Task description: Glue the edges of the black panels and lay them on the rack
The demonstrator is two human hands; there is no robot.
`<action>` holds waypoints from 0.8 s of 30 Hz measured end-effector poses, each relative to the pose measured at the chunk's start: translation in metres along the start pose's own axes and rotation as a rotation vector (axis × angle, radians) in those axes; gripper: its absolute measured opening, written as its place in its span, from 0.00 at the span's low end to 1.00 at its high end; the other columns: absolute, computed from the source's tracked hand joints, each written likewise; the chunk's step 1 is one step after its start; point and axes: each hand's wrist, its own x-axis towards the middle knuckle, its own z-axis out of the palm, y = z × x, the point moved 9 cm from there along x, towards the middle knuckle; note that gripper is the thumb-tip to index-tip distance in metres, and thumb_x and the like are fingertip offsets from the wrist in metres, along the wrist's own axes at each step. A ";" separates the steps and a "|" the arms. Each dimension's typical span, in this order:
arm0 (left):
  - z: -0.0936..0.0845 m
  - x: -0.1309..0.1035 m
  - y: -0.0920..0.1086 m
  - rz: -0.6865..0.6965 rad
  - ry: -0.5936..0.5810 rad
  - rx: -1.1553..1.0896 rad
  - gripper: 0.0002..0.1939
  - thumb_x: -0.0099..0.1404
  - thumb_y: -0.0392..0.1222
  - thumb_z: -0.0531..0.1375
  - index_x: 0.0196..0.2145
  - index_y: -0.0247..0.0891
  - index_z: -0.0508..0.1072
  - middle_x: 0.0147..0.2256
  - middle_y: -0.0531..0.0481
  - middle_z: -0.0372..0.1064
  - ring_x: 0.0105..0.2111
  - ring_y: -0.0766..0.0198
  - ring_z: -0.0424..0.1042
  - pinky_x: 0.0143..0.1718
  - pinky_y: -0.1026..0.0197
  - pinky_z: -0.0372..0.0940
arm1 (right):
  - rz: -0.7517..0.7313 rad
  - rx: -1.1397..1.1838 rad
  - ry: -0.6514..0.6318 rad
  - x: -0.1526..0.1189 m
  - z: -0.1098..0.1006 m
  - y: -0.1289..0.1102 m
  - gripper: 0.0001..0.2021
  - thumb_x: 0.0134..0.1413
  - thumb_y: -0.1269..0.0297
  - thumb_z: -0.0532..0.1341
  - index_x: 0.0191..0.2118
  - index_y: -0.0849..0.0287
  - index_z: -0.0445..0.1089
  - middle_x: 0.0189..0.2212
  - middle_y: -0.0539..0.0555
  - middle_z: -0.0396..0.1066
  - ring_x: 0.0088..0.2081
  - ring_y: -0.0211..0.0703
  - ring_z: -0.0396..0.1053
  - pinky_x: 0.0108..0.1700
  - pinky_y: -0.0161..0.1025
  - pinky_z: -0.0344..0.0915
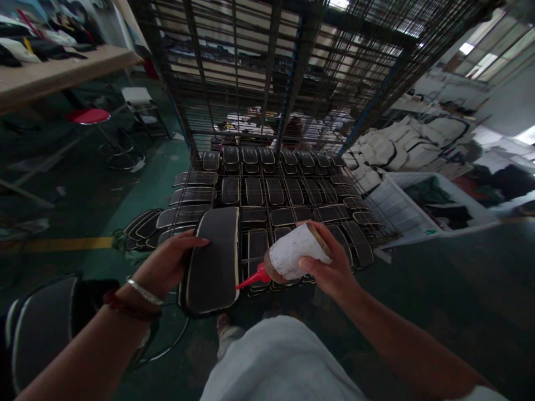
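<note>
My left hand [175,259] grips the left edge of a dark rounded panel [214,259], thumb on its upper face. A pale line of glue runs along the panel's border. In my right hand [330,262] is a glue bottle [292,253] wrapped in white, tilted with its red nozzle [253,277] pointing down to the left. The nozzle's tip meets the panel's right edge near the lower corner. Beyond the panel, many similar dark panels [254,191] with pale borders lie in rows on a low wire rack.
A tall wire rack [276,72] rises ahead. At right stand a white bin [434,217] with dark cloth and a heap of white pieces [401,145]. A red stool [87,116] and a workbench [75,69] are at left; more panels [42,328] lie at lower left.
</note>
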 end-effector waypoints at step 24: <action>0.031 -0.016 -0.037 -0.039 -0.185 -0.106 0.25 0.54 0.21 0.64 0.48 0.34 0.85 0.39 0.41 0.89 0.35 0.49 0.88 0.38 0.53 0.84 | 0.245 0.311 0.217 0.099 0.019 0.042 0.33 0.37 0.44 0.85 0.44 0.54 0.74 0.35 0.49 0.78 0.33 0.44 0.75 0.27 0.37 0.72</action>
